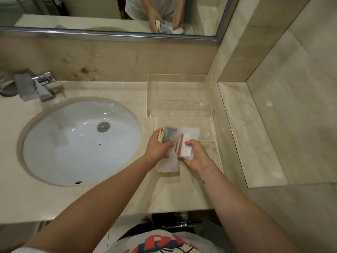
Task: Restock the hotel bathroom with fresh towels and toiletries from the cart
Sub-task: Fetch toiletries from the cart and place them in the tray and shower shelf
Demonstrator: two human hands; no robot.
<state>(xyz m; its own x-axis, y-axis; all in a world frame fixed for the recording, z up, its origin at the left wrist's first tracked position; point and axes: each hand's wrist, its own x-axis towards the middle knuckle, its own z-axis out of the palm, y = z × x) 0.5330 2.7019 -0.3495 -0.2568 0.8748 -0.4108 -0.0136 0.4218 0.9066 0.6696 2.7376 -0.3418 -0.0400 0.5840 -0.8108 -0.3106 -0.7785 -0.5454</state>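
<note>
At the right end of the beige marble countertop [127, 194], we sort guest toiletries over the clear acrylic tray [209, 110], which stands against the back wall in the right rear corner. Our left hand [157, 147] grips a fanned bundle of flat sachets, pale green, grey-blue and white [166, 133]. The fingers curl round them so the stack holds together and each edge shows. Our right hand [196, 155] pinches a white packet with a pink strip [184, 147], thumb on top. It is held beside the bundle, ready, we judge, to be laid in the tray's low front section just beyond. Both hands hover at the tray's near edge. We cannot tell whether the white sheet past our fingers lies in the tray or belongs to the bundle. The white oval basin [73, 143] and chrome tap [34, 86] sit to the left, and the wall mirror [91, 8] repeats the hands. No towels or cart are in view.
</note>
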